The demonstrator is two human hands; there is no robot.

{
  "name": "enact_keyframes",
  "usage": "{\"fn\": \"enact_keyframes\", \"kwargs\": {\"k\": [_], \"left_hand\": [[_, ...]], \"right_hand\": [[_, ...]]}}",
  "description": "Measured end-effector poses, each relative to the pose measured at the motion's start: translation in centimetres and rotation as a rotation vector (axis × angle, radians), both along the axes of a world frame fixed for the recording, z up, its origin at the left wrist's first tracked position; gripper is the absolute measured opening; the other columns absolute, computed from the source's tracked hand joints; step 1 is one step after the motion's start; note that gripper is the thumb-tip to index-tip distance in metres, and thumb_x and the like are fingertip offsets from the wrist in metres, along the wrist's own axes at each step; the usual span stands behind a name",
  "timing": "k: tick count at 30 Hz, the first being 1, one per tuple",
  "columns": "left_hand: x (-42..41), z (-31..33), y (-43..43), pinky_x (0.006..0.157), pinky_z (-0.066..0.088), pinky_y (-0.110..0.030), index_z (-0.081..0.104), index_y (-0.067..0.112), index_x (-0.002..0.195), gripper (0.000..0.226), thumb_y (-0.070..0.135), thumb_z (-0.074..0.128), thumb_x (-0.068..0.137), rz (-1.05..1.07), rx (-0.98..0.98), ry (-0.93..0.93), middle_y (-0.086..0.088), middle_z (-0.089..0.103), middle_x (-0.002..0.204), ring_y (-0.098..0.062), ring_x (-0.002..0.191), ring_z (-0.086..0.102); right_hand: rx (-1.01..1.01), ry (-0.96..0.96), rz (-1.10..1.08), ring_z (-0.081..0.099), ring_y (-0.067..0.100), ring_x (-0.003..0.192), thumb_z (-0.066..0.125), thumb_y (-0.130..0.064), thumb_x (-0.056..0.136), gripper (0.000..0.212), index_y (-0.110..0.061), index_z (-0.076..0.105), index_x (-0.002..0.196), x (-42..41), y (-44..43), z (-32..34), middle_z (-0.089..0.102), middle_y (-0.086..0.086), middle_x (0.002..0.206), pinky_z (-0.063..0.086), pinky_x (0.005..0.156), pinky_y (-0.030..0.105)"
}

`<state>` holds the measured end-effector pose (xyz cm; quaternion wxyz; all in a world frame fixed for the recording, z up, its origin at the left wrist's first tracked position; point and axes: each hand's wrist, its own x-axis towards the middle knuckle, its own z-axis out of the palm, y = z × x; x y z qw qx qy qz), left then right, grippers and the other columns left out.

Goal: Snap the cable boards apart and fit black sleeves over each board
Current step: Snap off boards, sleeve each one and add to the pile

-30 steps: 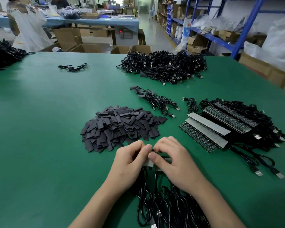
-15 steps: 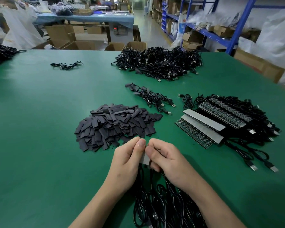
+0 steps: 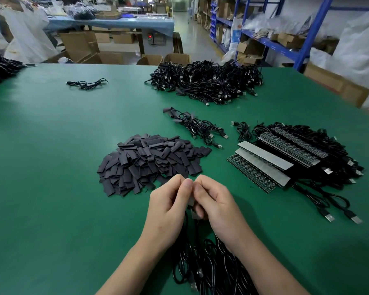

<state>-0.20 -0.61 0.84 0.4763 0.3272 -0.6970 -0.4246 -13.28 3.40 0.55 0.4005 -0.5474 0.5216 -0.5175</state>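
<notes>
Green table (image 3: pixel 51 188). Far cable heap (image 3: pixel 207 84). Board strips (image 3: pixel 264 165) stacked on cables at right. Black sleeves (image 3: pixel 149 160) piled centre, just beyond the hands. Loose cables (image 3: pixel 202 265) under both wrists. Left hand (image 3: pixel 168 211) and right hand (image 3: pixel 219 207), fingers curled, thumbs nearly touching, together pinch 1 small grey board piece (image 3: pixel 191 201).

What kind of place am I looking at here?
Probably an electronics assembly workshop: a heap of black USB cables on a green work table, strips of unsnapped circuit boards, and blue metal shelving holding cardboard boxes.
</notes>
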Motion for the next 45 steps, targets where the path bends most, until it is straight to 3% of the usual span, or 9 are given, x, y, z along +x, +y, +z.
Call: {"fn": "enact_keyframes", "kwargs": {"k": [3,9,16,22,30,34,38,42,45], "left_hand": [[-0.2,0.1,0.1,0.056,0.039,-0.043,0.048,-0.001,0.073,0.055,0.046,0.043,0.102,0.012,0.01,0.015,-0.015,0.052,0.061,-0.031,0.06,0.044],[-0.5,-0.1,0.0,0.057,0.038,-0.017,0.046,0.007,0.07,0.041,0.026,0.042,0.107,-0.026,0.09,0.112,0.01,0.053,0.056,-0.002,0.056,0.047],[-0.7,0.0,0.2,0.057,0.043,-0.015,0.051,0.032,0.066,0.042,0.025,0.041,0.107,-0.073,0.15,0.184,0.006,0.055,0.056,-0.006,0.054,0.054],[-0.7,0.1,0.3,0.058,0.044,-0.015,0.055,0.035,0.067,0.043,0.027,0.041,0.106,-0.079,0.156,0.208,0.005,0.056,0.056,-0.007,0.054,0.055],[-0.7,0.0,0.3,0.057,0.047,-0.015,0.057,0.029,0.067,0.041,0.031,0.042,0.106,-0.103,0.245,0.224,0.007,0.056,0.059,-0.004,0.056,0.057],[-0.2,-0.2,-0.2,0.058,0.042,-0.024,0.048,0.012,0.071,0.042,0.035,0.046,0.106,-0.051,0.215,0.151,-0.007,0.046,0.062,-0.011,0.058,0.048],[1.3,0.0,-1.6,0.057,0.027,-0.026,0.037,0.017,0.069,0.042,0.036,0.045,0.106,0.111,0.122,0.088,0.005,0.034,0.067,-0.01,0.064,0.031],[2.6,-0.3,-2.5,0.055,0.028,-0.025,0.046,0.015,0.07,0.044,0.039,0.046,0.107,0.216,-0.017,-0.026,0.0,0.04,0.063,-0.008,0.06,0.035],[2.6,-0.7,-2.7,0.057,0.035,-0.02,0.057,0.02,0.072,0.039,0.038,0.048,0.106,0.25,-0.106,-0.111,0.004,0.052,0.065,-0.005,0.06,0.046]], "right_hand": [[-0.015,-0.003,-0.009,0.038,0.016,0.059,0.048,-0.049,0.1,0.039,-0.019,0.047,0.074,0.1,0.2,0.1,0.043,-0.008,0.059,0.034,0.059,0.041],[-0.054,0.022,0.009,0.038,0.016,0.06,0.046,-0.05,0.103,0.04,-0.021,0.048,0.075,0.6,0.2,0.5,0.043,-0.007,0.061,0.034,0.059,0.039],[-0.053,-0.02,0.035,0.038,0.012,0.062,0.048,-0.048,0.105,0.038,-0.023,0.049,0.076,0.5,0.3,0.4,0.042,-0.008,0.065,0.034,0.06,0.026],[-0.053,-0.024,0.037,0.038,0.011,0.063,0.048,-0.055,0.105,0.037,-0.031,0.05,0.076,0.5,0.1,0.0,0.042,-0.01,0.066,0.034,0.059,0.024],[-0.037,-0.038,0.04,0.037,0.013,0.065,0.05,-0.057,0.103,0.039,-0.028,0.047,0.078,0.3,0.1,0.2,0.04,-0.012,0.068,0.033,0.06,0.028],[0.005,-0.025,0.062,0.038,0.011,0.06,0.052,-0.046,0.099,0.034,-0.026,0.046,0.072,0.3,0.3,0.4,0.039,-0.01,0.063,0.034,0.058,0.024],[-0.057,0.286,-0.042,0.041,0.006,0.052,0.051,-0.045,0.1,0.036,-0.025,0.045,0.07,-0.3,0.7,0.4,0.047,-0.012,0.055,0.034,0.054,0.022],[-0.1,0.863,-0.229,0.048,0.007,0.061,0.041,-0.059,0.097,0.039,-0.03,0.053,0.075,-1.0,0.8,0.4,0.044,-0.015,0.056,0.03,0.056,0.017],[-0.048,1.011,-0.233,0.047,0.006,0.074,0.028,-0.063,0.099,0.048,-0.032,0.063,0.086,-1.2,0.6,0.5,0.051,-0.019,0.068,0.039,0.067,0.025]]}}
